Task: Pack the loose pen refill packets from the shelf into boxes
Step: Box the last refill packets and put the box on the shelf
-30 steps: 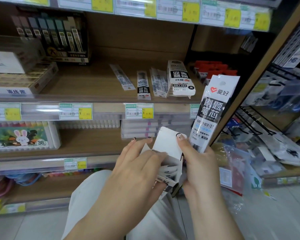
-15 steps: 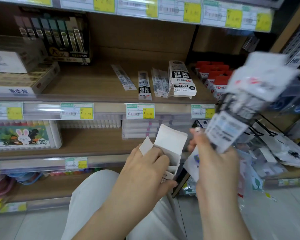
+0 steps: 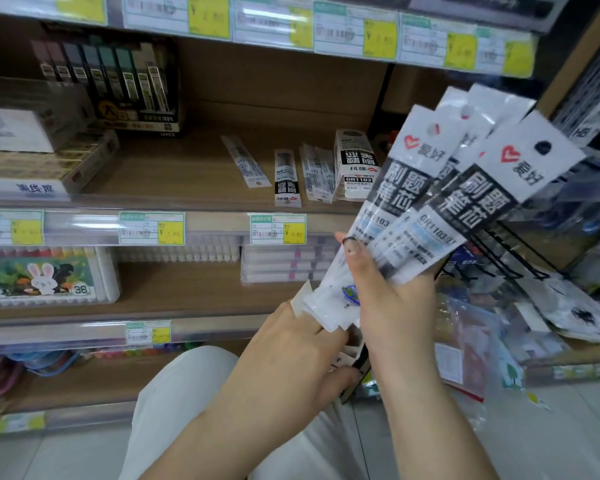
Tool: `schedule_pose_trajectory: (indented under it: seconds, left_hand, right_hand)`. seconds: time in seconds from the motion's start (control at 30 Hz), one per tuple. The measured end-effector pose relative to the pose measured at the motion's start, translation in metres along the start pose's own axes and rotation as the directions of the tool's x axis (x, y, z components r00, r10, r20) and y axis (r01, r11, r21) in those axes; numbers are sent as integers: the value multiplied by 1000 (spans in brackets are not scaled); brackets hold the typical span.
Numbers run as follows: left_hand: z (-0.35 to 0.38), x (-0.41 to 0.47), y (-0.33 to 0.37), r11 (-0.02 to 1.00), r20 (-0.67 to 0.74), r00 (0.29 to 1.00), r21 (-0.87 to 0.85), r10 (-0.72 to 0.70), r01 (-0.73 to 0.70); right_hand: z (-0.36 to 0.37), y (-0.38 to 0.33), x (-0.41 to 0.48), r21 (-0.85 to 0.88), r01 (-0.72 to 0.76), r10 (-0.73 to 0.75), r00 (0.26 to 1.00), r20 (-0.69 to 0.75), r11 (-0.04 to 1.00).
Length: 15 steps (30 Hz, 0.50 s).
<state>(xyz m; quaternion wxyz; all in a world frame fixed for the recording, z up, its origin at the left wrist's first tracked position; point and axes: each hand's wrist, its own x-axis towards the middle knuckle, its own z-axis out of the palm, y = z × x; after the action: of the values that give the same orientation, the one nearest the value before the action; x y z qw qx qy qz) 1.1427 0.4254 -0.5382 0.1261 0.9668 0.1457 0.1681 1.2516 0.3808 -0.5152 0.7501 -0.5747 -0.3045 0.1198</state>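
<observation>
Head view catches the loading step: the right hand [image 3: 392,306] grips a fanned bundle of refill packets [image 3: 440,188] near their lower ends, the printed tops spread up and to the right. The left hand [image 3: 291,355] is curled round a small white box [image 3: 345,355], held low in front of the lap. The packets' bottom ends sit at the box's mouth, but the hands hide whether any have gone in.

As I judge it, the next move calls for squaring the fan into one stack and lining it up with the narrow opening, since splayed packets would likely catch on the flap.

More loose packets [image 3: 286,178] lie on the shelf [image 3: 187,174] beside a closed box [image 3: 355,164] of the same brand. A wire rack [image 3: 506,251] hangs close on the right, near the bundle's tops, and could snag them if they swing outward.
</observation>
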Motion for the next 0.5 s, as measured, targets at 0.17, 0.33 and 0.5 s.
schedule_pose_trajectory:
  seconds: [0.17, 0.33, 0.5]
  left_hand:
    - [3, -4, -6, 999, -50, 998, -36, 30, -32]
    - [13, -7, -10, 998, -206, 979, -58, -5, -7]
    - [22, -5, -13, 993, -284, 959, -113, -1, -33]
  right_hand:
    - [-14, 5, 7, -71, 36, -35, 999, 15, 997]
    - [-29, 2, 13, -12, -6, 8, 982, 190, 1000]
    - [-31, -4, 5, -38, -29, 41, 928, 370, 999]
